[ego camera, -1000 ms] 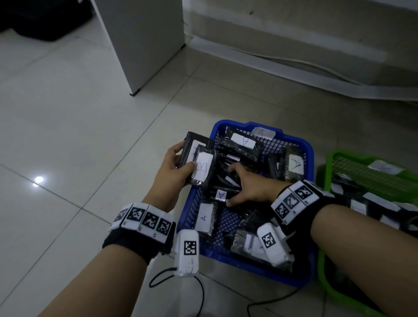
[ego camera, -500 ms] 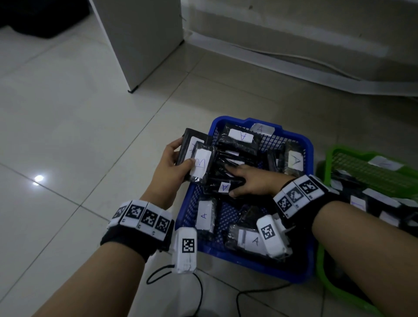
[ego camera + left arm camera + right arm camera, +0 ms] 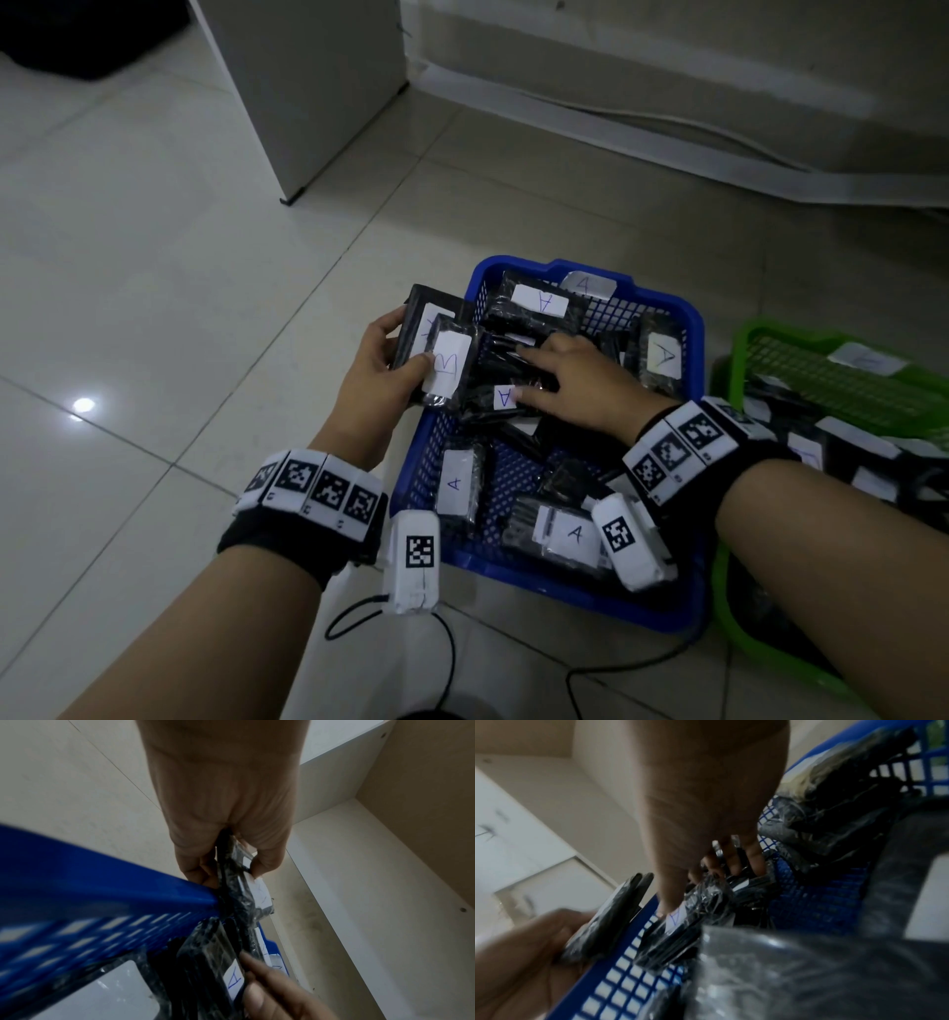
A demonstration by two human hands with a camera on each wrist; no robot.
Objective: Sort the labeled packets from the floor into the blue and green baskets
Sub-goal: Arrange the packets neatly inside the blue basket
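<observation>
My left hand grips two black packets at the left rim of the blue basket: a front one with a white B label and another behind it. In the left wrist view that hand pinches the same packets edge-on above the blue rim. My right hand lies inside the blue basket, thumb beside a small A label. The right wrist view shows its fingers and thumb curled round that wrapped packet. The green basket stands at the right, holding several labelled packets.
Several A-labelled packets fill the blue basket. A white cabinet stands at the back left, and a wall with a thin cable runs behind. Black cables trail on the tiles by my left wrist. Bare tiled floor spreads to the left.
My right hand has slid a little farther into the blue basket, and the A-labelled packet moved with it. My left hand kept its two packets at the rim.
</observation>
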